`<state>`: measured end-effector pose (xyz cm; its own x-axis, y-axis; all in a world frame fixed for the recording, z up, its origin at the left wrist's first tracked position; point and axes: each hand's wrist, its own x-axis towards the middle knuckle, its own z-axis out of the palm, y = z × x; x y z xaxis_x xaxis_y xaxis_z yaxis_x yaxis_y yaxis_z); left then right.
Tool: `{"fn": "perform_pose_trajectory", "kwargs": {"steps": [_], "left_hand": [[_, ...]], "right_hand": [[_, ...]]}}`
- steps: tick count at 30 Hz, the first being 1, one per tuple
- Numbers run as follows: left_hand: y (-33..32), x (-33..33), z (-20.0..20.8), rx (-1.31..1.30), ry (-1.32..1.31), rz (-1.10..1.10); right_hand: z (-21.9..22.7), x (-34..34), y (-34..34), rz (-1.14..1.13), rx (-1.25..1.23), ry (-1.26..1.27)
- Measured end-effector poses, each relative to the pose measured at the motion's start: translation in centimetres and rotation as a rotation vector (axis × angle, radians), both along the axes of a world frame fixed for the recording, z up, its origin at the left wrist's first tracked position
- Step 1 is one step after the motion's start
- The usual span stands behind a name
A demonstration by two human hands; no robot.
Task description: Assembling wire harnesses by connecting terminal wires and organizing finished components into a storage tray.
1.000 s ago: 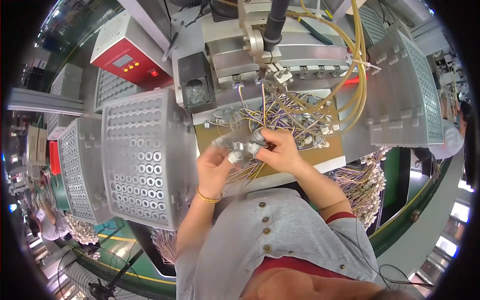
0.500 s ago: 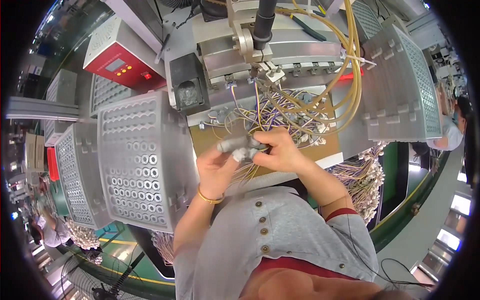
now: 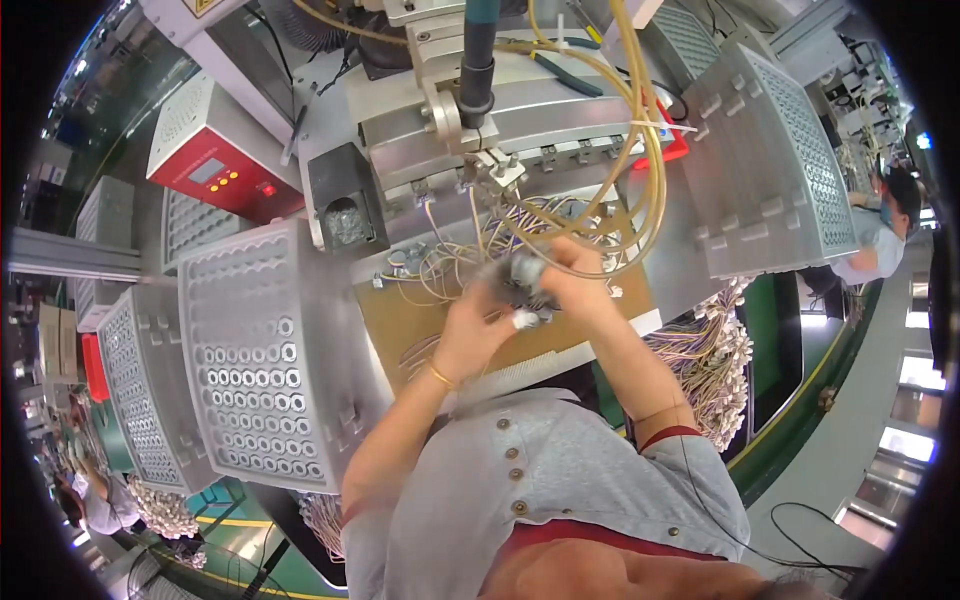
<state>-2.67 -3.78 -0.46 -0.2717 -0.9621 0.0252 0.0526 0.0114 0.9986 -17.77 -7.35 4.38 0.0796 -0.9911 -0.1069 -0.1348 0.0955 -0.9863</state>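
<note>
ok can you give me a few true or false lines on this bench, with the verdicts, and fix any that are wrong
1. The left hand and right hand are close together above the brown board. True; what is between their fingers is too blurred to name.
2. A yellow band circles the right wrist. False: the yellow band is on the left wrist.
3. The red-fronted box stands to the left of the yellowish tubes. True.
4. The right hand grips the pliers. False: the dark-handled pliers lie at the machine, away from both hands.
5. Rings fill every row of the large grey tray. False: the large grey tray shows none in its topmost rows.
</note>
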Motion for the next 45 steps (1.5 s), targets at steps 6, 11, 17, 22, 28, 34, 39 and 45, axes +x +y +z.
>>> {"fn": "perform_pose_trajectory", "kwargs": {"steps": [6, 11, 17, 22, 28, 34, 39, 45], "left_hand": [[0.2, -0.6, -1.5, -0.188, -0.383, 0.000], [2.6, -0.9, -1.3, -0.505, -0.696, 0.127], [3.0, -0.3, -2.0, -0.521, -0.680, 0.117], [2.3, 3.3, 0.0, 0.201, -0.387, -0.205], [2.7, 9.3, 4.5, 0.055, -0.704, -0.078], [3.7, 10.4, 6.9, -0.011, -0.669, 0.314], [3.4, 9.7, 7.2, -0.287, -0.611, 0.363], [3.9, 9.5, 6.5, -0.264, -0.392, 0.435]], "right_hand": [[-2.5, -3.8, -4.9, -0.503, -0.084, -0.495], [-2.5, -2.1, -5.9, -0.472, -0.048, -0.248], [-7.1, -2.6, -6.3, -0.281, -0.595, 0.699], [-1.0, 0.9, -6.8, -0.590, 0.129, -0.518], [-0.9, -4.3, -6.1, -0.187, -0.352, 0.431], [-2.0, -1.0, 0.9, 0.105, -0.415, 0.428], [0.3, 6.6, 2.6, 0.520, -0.376, 0.055], [-0.2, 7.1, 1.7, 0.644, -0.330, 0.029]]}}
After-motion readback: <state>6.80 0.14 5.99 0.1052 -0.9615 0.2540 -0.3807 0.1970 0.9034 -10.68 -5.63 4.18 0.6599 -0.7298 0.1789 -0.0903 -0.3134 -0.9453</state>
